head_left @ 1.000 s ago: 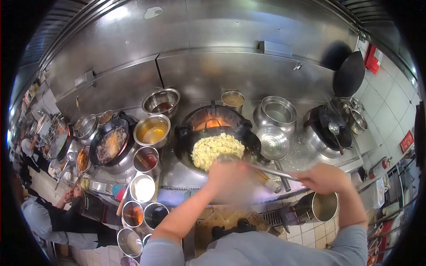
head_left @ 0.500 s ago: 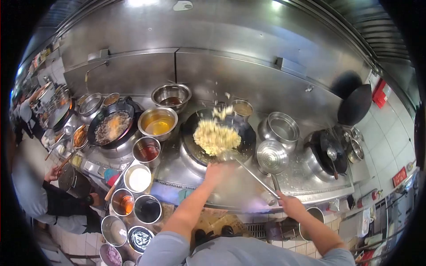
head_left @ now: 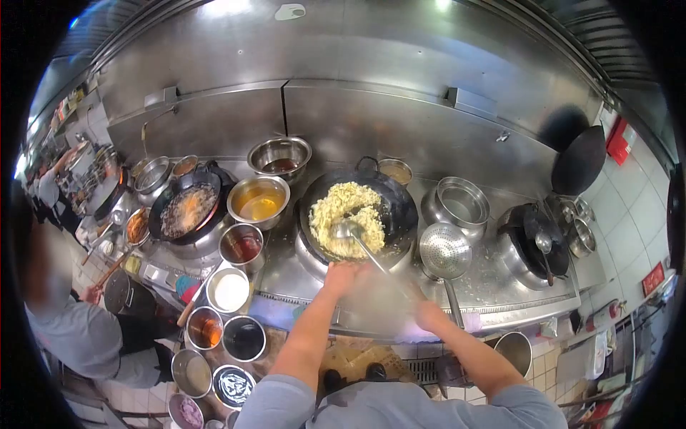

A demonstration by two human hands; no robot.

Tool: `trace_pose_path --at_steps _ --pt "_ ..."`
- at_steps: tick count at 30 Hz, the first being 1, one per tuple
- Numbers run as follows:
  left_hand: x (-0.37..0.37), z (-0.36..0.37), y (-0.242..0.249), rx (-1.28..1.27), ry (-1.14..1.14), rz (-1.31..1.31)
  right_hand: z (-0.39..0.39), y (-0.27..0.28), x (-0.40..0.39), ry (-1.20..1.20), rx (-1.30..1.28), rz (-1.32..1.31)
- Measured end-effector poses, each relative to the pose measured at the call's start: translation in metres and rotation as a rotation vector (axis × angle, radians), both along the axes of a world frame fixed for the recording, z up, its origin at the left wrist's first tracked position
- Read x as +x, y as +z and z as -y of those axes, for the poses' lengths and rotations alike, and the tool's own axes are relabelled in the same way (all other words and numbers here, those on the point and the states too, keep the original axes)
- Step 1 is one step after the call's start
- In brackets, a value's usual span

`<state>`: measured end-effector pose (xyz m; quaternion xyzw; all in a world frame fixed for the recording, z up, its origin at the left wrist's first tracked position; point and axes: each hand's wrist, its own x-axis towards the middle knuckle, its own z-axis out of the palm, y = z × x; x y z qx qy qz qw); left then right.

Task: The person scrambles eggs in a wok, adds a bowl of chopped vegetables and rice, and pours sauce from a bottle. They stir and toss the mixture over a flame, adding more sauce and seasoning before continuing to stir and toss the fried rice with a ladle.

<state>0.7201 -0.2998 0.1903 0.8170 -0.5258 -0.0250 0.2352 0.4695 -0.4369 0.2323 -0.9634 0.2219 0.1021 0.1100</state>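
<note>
A black wok sits on a round burner, holding a heap of crumbly pale-yellow food that looks like egg fried rice. My left hand is closed at the wok's near edge; its fingertips are partly hidden. The long handle of a steel ladle runs into my right hand, which is closed around it and slightly blurred. The ladle's bowl rests in the food at the wok's near left. A greyish blur lies between my two hands.
A perforated strainer lies right of the wok beside a steel pot. A bowl of yellow oil and several seasoning pots, one with white contents, stand left. A co-worker stands at far left near another wok.
The food tossed above the wok has dropped back into it. My right hand has moved left and slightly up, and the ladle's bowl now sits deeper in the food. My left hand stays at the wok's edge.
</note>
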Motion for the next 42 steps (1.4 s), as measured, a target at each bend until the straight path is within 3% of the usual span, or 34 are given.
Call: trace_pose_path --at_steps 3,6,8,9,10,11,13,15,17,20,22,23,25,26,29,30,33,37,38,39,41,42 --pt "0.001 -0.003 0.018 0.069 -0.024 0.010 0.024 0.080 -0.027 -0.094 0.056 -0.060" --pt "0.006 -0.002 0.022 0.056 -0.099 -0.010 0.037 0.094 0.005 -0.168 0.017 0.103" --pt "0.018 0.003 0.018 0.162 -0.150 -0.078 0.052 0.021 0.050 -0.084 -0.097 0.135" --pt "0.021 0.006 0.018 0.160 -0.161 -0.070 0.028 0.027 0.067 -0.194 0.103 0.136" --pt "0.022 0.007 0.017 0.215 -0.145 -0.056 0.023 -0.007 0.075 -0.055 0.147 0.348" --pt "0.019 0.008 0.014 0.270 -0.127 -0.044 0.015 -0.037 0.079 -0.087 0.291 0.410" --pt "-0.008 0.005 -0.002 0.184 -0.038 0.006 -0.021 0.018 0.051 -0.188 0.225 0.131" --pt "-0.023 0.000 0.015 -0.200 -0.001 -0.005 0.004 0.040 0.016 -0.188 0.260 0.137" --pt "-0.021 0.003 0.016 -0.034 -0.051 0.007 -0.010 0.064 -0.019 -0.185 0.327 0.115" --pt "-0.026 0.030 0.001 0.074 0.151 -0.048 -0.041 0.142 -0.053 -0.136 0.225 0.099" --pt "-0.059 0.014 0.055 0.043 0.088 -0.006 -0.030 0.192 -0.090 -0.157 0.180 -0.095" --pt "-0.077 -0.004 0.090 0.019 0.021 0.031 -0.026 0.225 -0.117 0.000 0.112 0.045" --pt "-0.102 -0.035 0.171 0.061 -0.097 0.063 -0.033 0.300 -0.134 -0.065 0.194 -0.066" --pt "-0.101 -0.040 0.173 -0.100 -0.138 0.139 -0.031 0.310 -0.139 -0.052 0.159 -0.092" --pt "-0.082 -0.019 0.147 -0.212 -0.084 0.158 -0.017 0.275 -0.106 0.031 0.043 -0.110" --pt "-0.068 0.001 0.109 -0.304 -0.085 0.156 -0.009 0.249 -0.085 0.073 0.048 -0.016" --pt "-0.101 0.001 0.061 -0.169 0.071 0.202 -0.001 0.156 -0.017 -0.011 0.061 0.147" --pt "-0.135 -0.036 0.001 -0.381 -0.056 0.311 -0.027 0.135 -0.005 -0.073 -0.021 0.218" --pt "-0.136 -0.038 0.005 -0.433 -0.120 0.336 -0.026 0.140 -0.007 -0.072 -0.010 0.221" --pt "-0.126 -0.030 0.042 -0.438 -0.120 0.344 -0.026 0.144 -0.010 -0.075 0.008 0.220" --pt "-0.109 -0.024 0.129 0.092 -0.173 0.070 -0.029 0.152 -0.022 -0.065 0.075 0.187" --pt "-0.085 -0.006 0.092 0.063 -0.068 0.018 -0.029 0.163 -0.030 -0.038 0.092 0.182"
